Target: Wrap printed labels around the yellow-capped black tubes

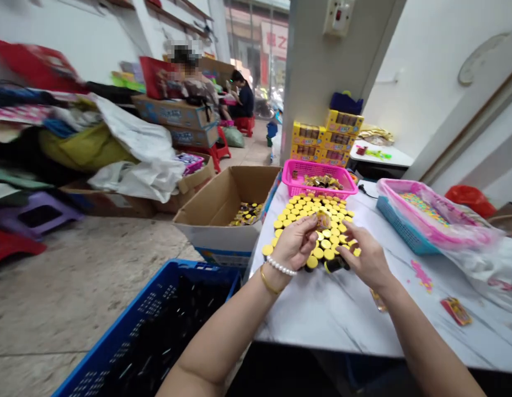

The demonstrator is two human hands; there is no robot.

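My left hand, with a pearl bracelet and a gold bangle at its wrist, pinches a small shiny printed label between thumb and fingertips. My right hand has its fingers spread and curved, with nothing visible in them. Close by its thumb, a small black jar with a yellow lid lies tipped on its side; whether they touch I cannot tell. Many yellow-lidded jars stand packed together on the white marbled table, under and beyond both hands.
A pink basket of labels stands behind the jars. An open carton holding more jars is at left, above a blue crate of black pieces. A pink tray sits at right, near a label stack. Two people sit farther back.
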